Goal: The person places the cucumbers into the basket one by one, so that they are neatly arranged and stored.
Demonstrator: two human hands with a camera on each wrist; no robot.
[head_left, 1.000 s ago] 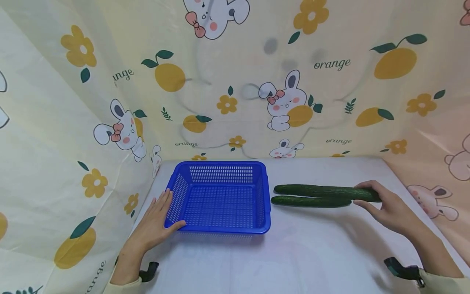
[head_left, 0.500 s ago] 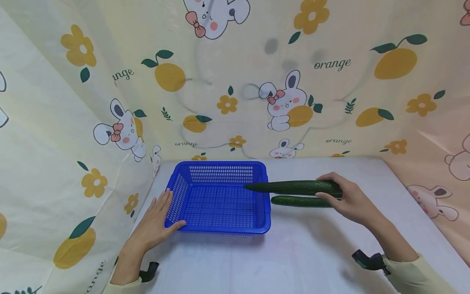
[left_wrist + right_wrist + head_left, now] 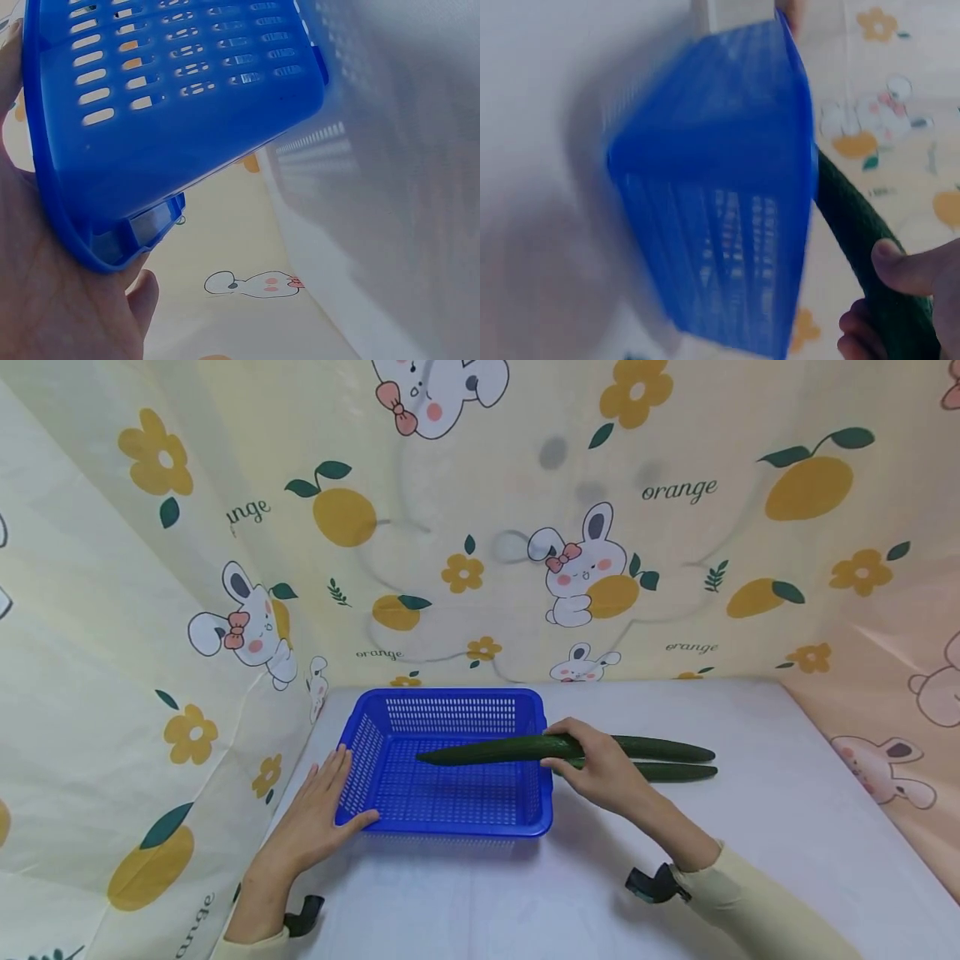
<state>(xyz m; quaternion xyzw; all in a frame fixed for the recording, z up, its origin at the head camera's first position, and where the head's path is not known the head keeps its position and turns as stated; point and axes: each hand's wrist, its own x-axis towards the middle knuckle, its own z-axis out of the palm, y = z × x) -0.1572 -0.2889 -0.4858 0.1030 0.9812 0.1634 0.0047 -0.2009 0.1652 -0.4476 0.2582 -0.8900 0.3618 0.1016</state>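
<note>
A long dark green cucumber (image 3: 495, 750) is gripped near its right end by my right hand (image 3: 600, 770). Its pointed left end reaches over the inside of a blue plastic basket (image 3: 453, 831). In the right wrist view, thumb and fingers wrap around the cucumber (image 3: 855, 217) beside the basket wall (image 3: 720, 240). My left hand (image 3: 318, 806) rests with straight fingers against the basket's left rim, thumb at its front corner. The left wrist view shows the palm (image 3: 60, 292) at the rim. Two more cucumbers, a rear one (image 3: 667, 748) and a front one (image 3: 678, 772), lie right of the basket, partly hidden behind my right hand.
A white-covered table (image 3: 787, 835) bears the basket and cucumbers. Behind it and along both sides hangs a cream sheet (image 3: 465, 460) printed with rabbits, flowers and oranges. A dark wrist device (image 3: 652, 883) sits below my right wrist, another (image 3: 303, 916) below my left.
My right hand has carried the held cucumber leftward from the right side of the table until it reaches over the basket. Another cucumber beneath it now shows. My left hand has stayed in place.
</note>
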